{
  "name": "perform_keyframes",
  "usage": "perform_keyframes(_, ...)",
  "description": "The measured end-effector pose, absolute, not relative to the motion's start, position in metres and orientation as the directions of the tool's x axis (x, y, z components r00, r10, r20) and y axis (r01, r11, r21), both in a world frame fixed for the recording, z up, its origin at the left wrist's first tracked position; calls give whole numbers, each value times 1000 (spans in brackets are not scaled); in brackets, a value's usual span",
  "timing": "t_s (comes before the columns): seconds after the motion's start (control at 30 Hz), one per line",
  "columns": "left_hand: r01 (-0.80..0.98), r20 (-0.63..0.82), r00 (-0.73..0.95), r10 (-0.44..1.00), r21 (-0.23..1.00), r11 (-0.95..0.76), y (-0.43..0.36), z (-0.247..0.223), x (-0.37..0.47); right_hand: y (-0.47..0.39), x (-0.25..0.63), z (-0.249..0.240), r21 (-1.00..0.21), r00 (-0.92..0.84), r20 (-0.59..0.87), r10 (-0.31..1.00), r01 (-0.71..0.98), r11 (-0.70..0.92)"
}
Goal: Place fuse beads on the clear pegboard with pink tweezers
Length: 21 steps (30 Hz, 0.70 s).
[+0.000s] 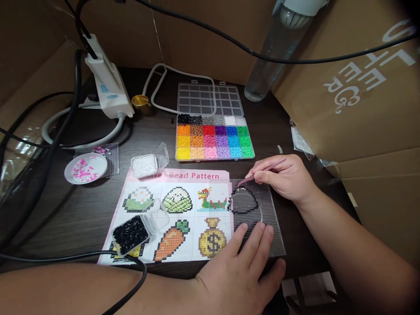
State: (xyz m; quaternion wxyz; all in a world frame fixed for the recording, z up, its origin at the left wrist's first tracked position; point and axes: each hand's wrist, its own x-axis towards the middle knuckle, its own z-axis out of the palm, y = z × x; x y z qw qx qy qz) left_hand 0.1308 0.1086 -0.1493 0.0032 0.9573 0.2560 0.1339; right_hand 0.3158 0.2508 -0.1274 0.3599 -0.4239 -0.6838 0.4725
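Pink tweezers (266, 169) are pinched in my right hand (288, 177). Their tip meets the top of a black bead outline (257, 200), where a few pale beads show. The outline sits on a clear pegboard (277, 238), and loose black beads lie along its left side. My left hand (244, 267) rests with fingers stretched out on the board's lower part, its thumb at the near edge. Partly under the board lies the bead pattern sheet (193, 210), printed with an egg, a carrot and a money bag. An open box of black beads (130, 234) stands on the sheet.
Behind the sheet are a box of white beads (143, 166) and a many-coloured bead case (215, 138) with its lid back. A dish of pink and white beads (85, 168), a power strip (110, 89) and a gold cup (141, 104) stand left. Black cables (197, 19) cross overhead.
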Motion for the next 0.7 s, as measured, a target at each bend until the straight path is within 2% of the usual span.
perform_keyframes(0.7,496,234,835,499,76,-865,106,-150,131,251,318,-129,-952,-379,92,921,237,192)
